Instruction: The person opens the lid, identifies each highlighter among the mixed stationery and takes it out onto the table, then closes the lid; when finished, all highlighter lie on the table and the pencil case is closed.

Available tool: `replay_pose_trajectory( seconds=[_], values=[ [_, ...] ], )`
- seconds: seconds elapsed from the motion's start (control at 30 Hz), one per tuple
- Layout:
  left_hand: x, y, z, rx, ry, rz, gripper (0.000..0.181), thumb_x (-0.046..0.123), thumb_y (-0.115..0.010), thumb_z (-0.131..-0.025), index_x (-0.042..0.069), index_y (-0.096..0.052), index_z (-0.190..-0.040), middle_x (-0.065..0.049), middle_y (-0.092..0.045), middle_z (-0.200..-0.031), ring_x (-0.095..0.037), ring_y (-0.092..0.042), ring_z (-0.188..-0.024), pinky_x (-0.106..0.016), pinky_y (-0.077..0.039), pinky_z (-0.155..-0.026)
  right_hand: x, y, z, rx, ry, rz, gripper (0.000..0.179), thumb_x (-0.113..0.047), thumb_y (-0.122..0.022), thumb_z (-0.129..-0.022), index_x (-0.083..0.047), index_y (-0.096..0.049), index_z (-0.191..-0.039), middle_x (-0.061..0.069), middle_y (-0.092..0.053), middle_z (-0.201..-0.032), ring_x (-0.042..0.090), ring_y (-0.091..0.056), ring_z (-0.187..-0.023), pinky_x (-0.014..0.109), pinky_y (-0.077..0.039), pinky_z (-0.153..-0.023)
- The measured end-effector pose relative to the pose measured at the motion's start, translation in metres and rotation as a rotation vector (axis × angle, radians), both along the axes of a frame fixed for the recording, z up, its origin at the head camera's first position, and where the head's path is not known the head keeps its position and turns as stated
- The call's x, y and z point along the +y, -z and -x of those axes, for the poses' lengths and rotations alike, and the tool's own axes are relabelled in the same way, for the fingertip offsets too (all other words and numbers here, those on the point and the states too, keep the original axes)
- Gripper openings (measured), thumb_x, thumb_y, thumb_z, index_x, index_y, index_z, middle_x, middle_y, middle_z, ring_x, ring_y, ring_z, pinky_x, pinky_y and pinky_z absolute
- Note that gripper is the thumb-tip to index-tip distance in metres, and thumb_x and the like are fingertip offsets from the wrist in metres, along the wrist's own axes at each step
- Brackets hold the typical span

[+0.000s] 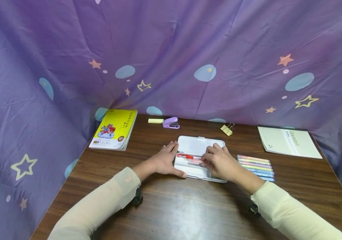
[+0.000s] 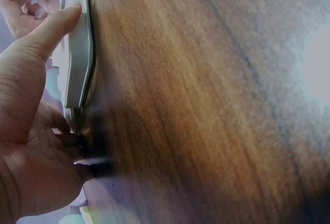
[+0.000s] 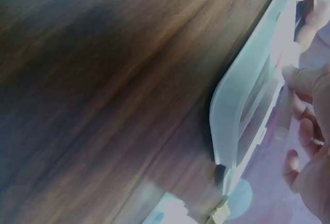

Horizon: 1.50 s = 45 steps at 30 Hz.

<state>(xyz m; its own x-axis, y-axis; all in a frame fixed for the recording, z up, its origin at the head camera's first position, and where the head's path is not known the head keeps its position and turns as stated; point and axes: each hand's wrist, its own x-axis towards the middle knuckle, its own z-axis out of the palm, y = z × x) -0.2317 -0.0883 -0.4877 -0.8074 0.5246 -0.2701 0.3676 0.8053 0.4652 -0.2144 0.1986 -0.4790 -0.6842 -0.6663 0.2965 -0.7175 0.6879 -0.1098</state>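
Observation:
A white pencil case (image 1: 193, 144) lies open on the table, its lid folded back. Inside its tray is a red pen (image 1: 186, 156). My left hand (image 1: 166, 160) rests at the case's left end, fingers spread along the side and thumb (image 2: 64, 20) pressing the front rim. Over the right half of the tray, my right hand (image 1: 219, 161) pinches a clear-barrelled pen (image 3: 282, 118) between thumb and fingers. Part of this pen is hidden by the hand. Close to the right of the case lie several pastel pens (image 1: 256, 166) in a row.
Along the back stand a purple stapler (image 1: 170, 123), a pale yellow block (image 1: 155, 121) and a yellow binder clip (image 1: 226, 130). A yellow book (image 1: 114, 130) lies at the left and a notebook (image 1: 289, 141) at the right. Purple curtains (image 1: 171, 60) border the table.

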Motion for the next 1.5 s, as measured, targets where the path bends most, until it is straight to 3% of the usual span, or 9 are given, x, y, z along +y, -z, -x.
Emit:
replay_pose_trajectory(
  seconds=[0.57, 1.03, 1.5],
  values=[
    [0.002, -0.001, -0.001, -0.023, -0.013, -0.010, 0.143, 0.073, -0.086, -0.083, 0.001, -0.006, -0.177, -0.019, -0.003, -0.187, -0.034, -0.003, -0.175, -0.049, -0.007, -0.144, 0.043, -0.002, -0.008, 0.277, 0.022, 0.026, 0.021, -0.014, -0.093, -0.082, -0.014, -0.076, -0.094, 0.001, -0.063, -0.091, 0.025, -0.052, -0.087, 0.044, -0.038, -0.073],
    [0.003, -0.002, 0.000, -0.024, -0.008, -0.013, 0.143, 0.072, -0.087, -0.083, 0.002, -0.004, -0.177, -0.020, -0.002, -0.187, -0.034, -0.002, -0.175, -0.049, -0.006, -0.143, 0.100, -0.004, -0.030, 0.331, 0.089, -0.034, 0.030, -0.011, -0.093, -0.074, -0.011, -0.076, -0.099, 0.004, -0.068, -0.094, 0.029, -0.056, -0.088, 0.048, -0.039, -0.071],
    [0.003, -0.001, -0.001, -0.029, -0.012, -0.016, 0.143, 0.072, -0.087, -0.083, 0.001, -0.005, -0.177, -0.021, -0.003, -0.187, -0.034, -0.003, -0.175, -0.050, -0.007, -0.144, 0.142, 0.011, -0.052, 0.347, 0.103, -0.052, 0.030, -0.015, -0.090, -0.072, -0.011, -0.072, -0.096, 0.005, -0.071, -0.095, 0.030, -0.056, -0.087, 0.054, -0.039, -0.071]
  ],
)
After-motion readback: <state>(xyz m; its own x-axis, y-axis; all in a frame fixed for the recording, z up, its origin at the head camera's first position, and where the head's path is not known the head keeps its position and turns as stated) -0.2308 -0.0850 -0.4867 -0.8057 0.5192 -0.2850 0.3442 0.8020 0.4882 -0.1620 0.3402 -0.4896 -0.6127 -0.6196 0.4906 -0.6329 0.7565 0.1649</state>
